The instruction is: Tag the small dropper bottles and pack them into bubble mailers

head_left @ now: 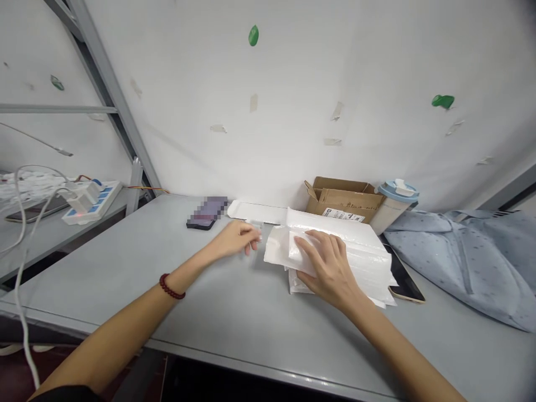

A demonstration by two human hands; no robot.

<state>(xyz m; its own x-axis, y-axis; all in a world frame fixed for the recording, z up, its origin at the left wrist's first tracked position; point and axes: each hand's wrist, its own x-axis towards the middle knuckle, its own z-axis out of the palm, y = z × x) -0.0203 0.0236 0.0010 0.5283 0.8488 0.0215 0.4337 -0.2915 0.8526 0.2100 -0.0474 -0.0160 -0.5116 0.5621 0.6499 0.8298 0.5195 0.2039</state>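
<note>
A stack of white padded pouches lies on the grey table, right of the middle. My right hand rests flat on the top pouch, fingers stretched out over its left end. My left hand sits on the table just left of the stack, its fingers curled together around something small and pale that I cannot make out. A red bead bracelet circles my left wrist.
A dark phone and a flat white carton lie behind my left hand. A brown cardboard box and a lidded cup stand by the wall. A tablet and blue cloth lie right; a power strip sits left.
</note>
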